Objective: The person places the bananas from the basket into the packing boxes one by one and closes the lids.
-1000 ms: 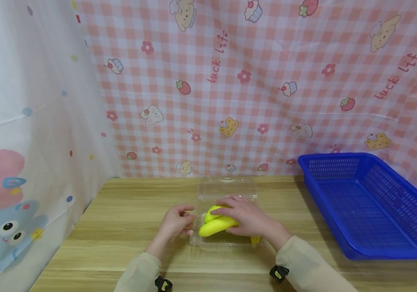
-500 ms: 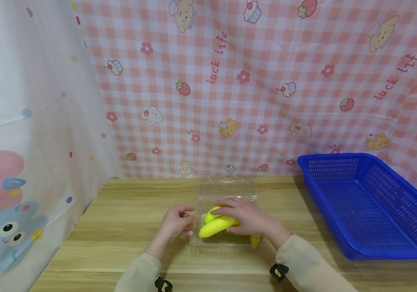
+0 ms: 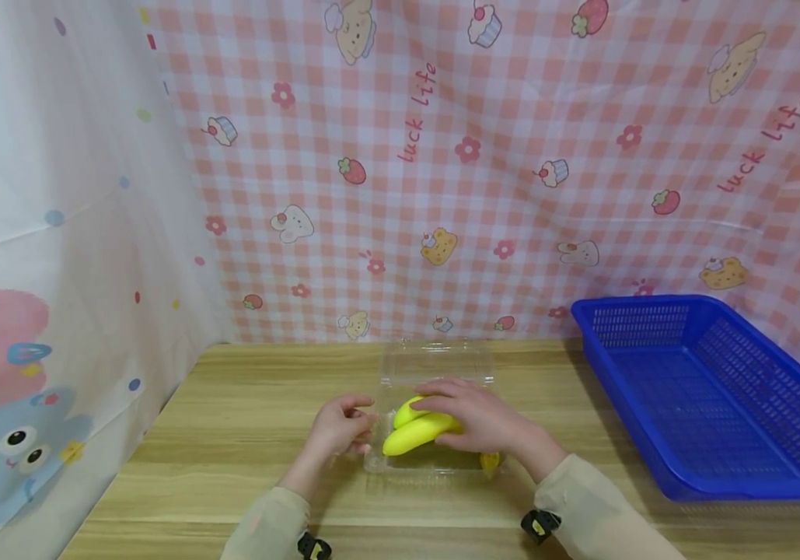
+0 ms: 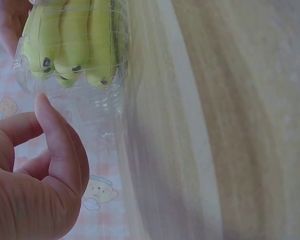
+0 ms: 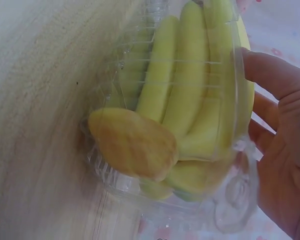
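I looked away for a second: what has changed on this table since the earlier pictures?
Very little. The right hand, over the yellow curved bananas, has edged slightly right, toward the blue rectangular plastic basket. Nothing visibly taken hold of or let go. The left hand stays beside the clear plastic box, whose lid stays open; bananas and basket look unmoved.

The person wore pale cream sleeves, the left sleeve (image 3: 267, 523) and the right sleeve (image 3: 599, 509) alike in colour. Both were long, ended near the wrist and looked loose and softly creased there; the right one showed a faint peachy tint in places. By each cuff sat a small, blocky black device, the left device (image 3: 314, 547) and the right device (image 3: 540, 526), each with a yellow mark too small to read. The left grip (image 3: 340, 424) and the right grip (image 3: 480, 418) were bare, five-fingered human hands.
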`<state>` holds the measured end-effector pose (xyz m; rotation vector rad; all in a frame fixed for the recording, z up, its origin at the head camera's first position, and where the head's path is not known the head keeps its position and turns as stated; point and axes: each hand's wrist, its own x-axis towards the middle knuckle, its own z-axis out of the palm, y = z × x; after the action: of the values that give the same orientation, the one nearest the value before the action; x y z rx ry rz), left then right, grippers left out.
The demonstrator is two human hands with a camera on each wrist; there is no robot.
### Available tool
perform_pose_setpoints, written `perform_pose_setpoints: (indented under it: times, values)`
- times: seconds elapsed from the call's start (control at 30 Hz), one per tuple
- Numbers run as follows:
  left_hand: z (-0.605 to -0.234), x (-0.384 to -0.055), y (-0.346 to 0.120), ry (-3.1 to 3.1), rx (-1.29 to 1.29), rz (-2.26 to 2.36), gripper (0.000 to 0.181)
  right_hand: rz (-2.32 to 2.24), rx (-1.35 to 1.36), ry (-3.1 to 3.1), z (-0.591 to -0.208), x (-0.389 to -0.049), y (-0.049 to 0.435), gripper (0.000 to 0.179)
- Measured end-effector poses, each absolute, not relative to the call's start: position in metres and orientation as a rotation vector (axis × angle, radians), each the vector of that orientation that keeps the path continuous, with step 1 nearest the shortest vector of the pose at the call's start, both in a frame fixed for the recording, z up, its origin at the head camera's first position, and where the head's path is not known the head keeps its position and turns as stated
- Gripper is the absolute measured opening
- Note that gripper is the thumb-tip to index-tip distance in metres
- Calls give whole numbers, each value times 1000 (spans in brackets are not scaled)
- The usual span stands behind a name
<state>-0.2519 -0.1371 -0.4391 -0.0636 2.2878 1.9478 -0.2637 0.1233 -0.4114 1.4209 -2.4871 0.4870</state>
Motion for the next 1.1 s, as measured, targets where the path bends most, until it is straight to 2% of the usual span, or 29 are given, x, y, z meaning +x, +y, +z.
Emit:
perform_pose_setpoints:
  times: [1.1]
  values:
    - [-438,-251,-138,2278,-83,1949,38,686,1174,-2377,-413,-257,163,51]
